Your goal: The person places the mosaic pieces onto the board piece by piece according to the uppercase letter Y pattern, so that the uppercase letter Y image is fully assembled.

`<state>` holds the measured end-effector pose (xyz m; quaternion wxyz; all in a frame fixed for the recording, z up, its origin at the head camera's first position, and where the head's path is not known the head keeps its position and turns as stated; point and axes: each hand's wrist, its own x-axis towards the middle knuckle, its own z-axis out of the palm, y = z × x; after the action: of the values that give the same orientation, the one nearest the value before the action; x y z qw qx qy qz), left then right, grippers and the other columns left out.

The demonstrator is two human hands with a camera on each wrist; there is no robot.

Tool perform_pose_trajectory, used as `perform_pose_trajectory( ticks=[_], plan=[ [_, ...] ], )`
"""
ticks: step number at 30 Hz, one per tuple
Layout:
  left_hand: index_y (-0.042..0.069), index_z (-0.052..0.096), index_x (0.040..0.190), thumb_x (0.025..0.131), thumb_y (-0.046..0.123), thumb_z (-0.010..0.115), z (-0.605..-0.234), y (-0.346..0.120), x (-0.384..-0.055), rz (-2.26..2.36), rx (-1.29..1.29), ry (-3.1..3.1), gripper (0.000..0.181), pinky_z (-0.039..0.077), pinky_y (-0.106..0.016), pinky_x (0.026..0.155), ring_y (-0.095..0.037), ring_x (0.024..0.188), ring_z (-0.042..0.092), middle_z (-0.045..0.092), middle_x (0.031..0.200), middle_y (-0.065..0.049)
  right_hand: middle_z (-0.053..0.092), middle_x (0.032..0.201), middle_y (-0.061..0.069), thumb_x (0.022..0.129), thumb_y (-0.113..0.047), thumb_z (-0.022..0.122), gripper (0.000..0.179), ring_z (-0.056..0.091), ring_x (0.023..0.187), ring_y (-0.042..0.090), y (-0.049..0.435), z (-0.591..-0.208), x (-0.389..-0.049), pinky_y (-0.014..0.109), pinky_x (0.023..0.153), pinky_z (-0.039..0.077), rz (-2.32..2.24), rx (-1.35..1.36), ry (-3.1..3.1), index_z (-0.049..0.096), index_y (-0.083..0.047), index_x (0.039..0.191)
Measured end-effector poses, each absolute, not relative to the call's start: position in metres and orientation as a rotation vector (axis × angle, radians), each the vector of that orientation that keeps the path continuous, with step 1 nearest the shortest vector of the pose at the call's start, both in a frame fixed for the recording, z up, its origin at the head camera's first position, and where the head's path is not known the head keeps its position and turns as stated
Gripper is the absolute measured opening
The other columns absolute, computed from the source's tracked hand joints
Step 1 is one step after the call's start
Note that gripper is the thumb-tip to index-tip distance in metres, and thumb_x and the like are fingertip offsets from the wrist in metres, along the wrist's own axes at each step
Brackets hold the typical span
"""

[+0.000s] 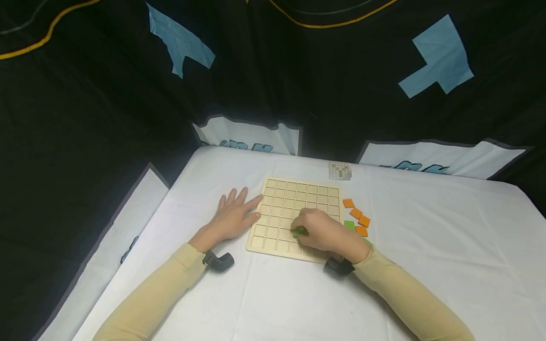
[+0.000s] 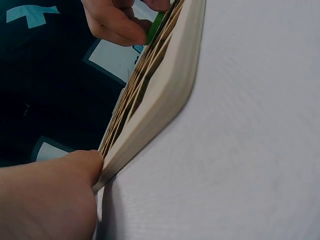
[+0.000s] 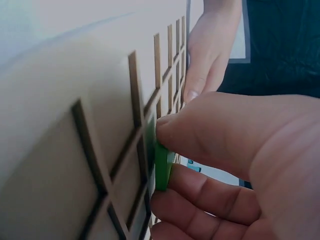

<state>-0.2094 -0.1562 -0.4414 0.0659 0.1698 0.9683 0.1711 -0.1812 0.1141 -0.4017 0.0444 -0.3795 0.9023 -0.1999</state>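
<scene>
A pale wooden grid board (image 1: 273, 210) with raised cell dividers lies on the white-covered table. My right hand (image 1: 322, 229) is over the board's lower middle and pinches a green square tile (image 3: 161, 167) between thumb and fingers. In the right wrist view that tile is tilted on edge, close to the grid cells. At the board's left edge my left hand (image 1: 232, 215) lies flat with fingers spread, the thumb and index fingertip right at the rim. The left wrist view shows the left thumb (image 2: 82, 167) against the board's side.
Right of the board are several loose orange tiles (image 1: 356, 213) and a green tile (image 1: 349, 225), partly beside my right forearm. A small card (image 1: 340, 171) printed with a coloured grid lies beyond the board's far right corner. Black cloth (image 1: 277, 85) hangs behind the table.
</scene>
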Motion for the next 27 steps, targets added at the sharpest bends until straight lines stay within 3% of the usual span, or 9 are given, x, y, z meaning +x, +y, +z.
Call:
perform_pose_trajectory(
  ticks=[27],
  plan=[
    [0.023, 0.035, 0.160, 0.106, 0.045, 0.042, -0.4405, -0.1569, -0.2110, 0.521, 0.509, 2.905, 0.058, 0.002, -0.073, 0.122, -0.054, 0.155, 0.003, 0.013, 0.169, -0.027, 0.075, 0.098, 0.005, 0.080, 0.001, 0.076, 0.025, 0.065, 0.085, 0.013, 0.1118, -0.4113, -0.1799, 0.027, 0.079, 0.058, -0.653, -1.157, 2.745, 0.079, -0.004, 0.104]
  ],
)
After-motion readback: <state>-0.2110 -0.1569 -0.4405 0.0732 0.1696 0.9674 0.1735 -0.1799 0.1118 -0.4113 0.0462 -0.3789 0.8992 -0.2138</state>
